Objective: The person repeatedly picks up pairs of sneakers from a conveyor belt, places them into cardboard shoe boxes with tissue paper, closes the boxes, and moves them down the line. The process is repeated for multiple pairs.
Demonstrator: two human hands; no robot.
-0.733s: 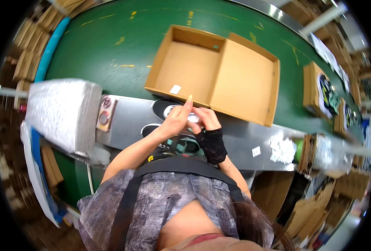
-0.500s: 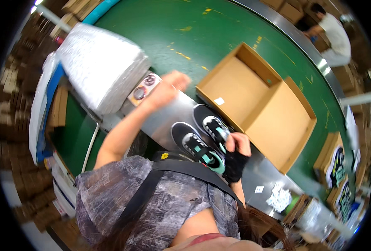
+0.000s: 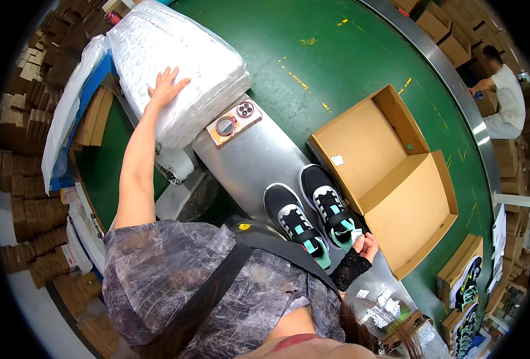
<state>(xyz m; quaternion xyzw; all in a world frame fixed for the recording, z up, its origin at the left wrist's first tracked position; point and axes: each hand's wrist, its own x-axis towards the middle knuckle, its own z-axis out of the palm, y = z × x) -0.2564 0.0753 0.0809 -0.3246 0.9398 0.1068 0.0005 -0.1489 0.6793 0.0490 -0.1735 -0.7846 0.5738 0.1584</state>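
My left hand (image 3: pixel 168 88) lies with fingers spread on a thick stack of shiny white wrapping sheets (image 3: pixel 187 54). A small white label (image 3: pixel 356 234) is pinched in my right hand (image 3: pixel 365 246), which wears a black lace cuff. Just beside that hand stands a pair of black sneakers with mint-green linings and white soles: the left shoe (image 3: pixel 295 221) and the right shoe (image 3: pixel 329 203), toes pointing away from me. Beyond them an open brown shoebox (image 3: pixel 361 140) has its lid folded back, with a small white sticker on its inside.
A phone (image 3: pixel 234 122) in a clear case lies on the metal ledge (image 3: pixel 259 157) next to the stack. Crumpled white slips (image 3: pixel 384 308) lie at lower right, near more boxed sneakers (image 3: pixel 467 287). A green belt (image 3: pixel 265 54) stretches behind; a person (image 3: pixel 504 99) sits across it.
My left hand has moved left from above the ledge near the phone onto the white stack. The right hand stays by the shoes, and the white label now shows in its fingers.
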